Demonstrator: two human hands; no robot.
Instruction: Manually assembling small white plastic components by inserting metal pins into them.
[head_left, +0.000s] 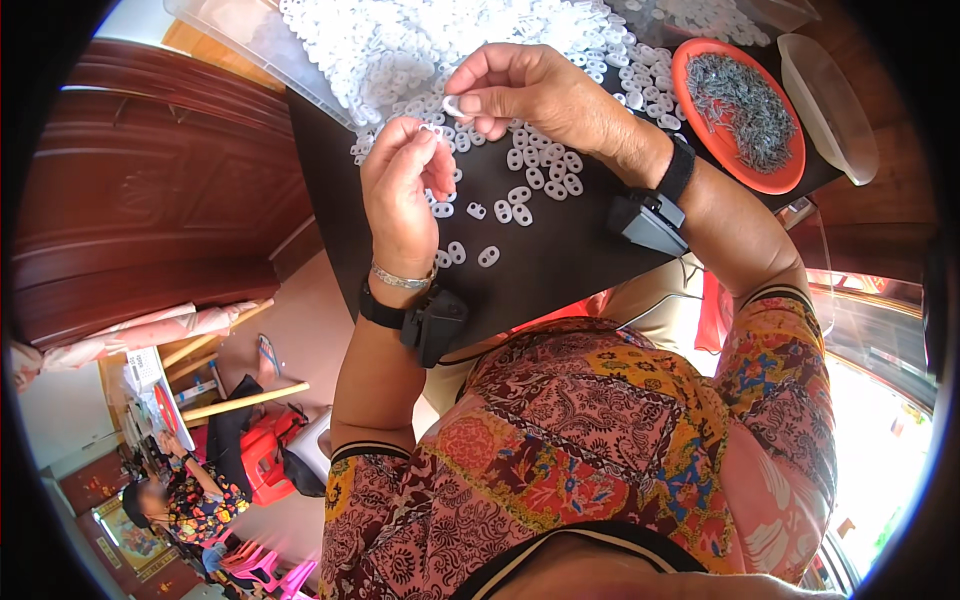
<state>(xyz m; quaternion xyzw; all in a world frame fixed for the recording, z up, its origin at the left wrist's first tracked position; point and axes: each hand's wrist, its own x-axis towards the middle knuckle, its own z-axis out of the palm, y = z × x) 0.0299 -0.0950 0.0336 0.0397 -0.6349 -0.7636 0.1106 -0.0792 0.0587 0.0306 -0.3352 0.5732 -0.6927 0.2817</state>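
My left hand [400, 195] is closed, with a small white two-hole plastic piece [432, 130] pinched between thumb and fingers. Just above and to its right, my right hand [545, 95] pinches another white oval piece [454, 106] between thumb and forefinger. The two hands are close but apart, over the dark table [520, 285]. Loose white oval pieces [488, 257] with two holes each lie below and beside the hands. A large heap of the same pieces [430, 40] rises beyond them.
An orange-red plate [783, 178] of thin grey metal pins [745, 105] sits at the far right, beside an oblong translucent tray [830, 110]. A clear plastic bin [270, 50] stands at the far left. Another person [195, 500] sits lower left, away from the table.
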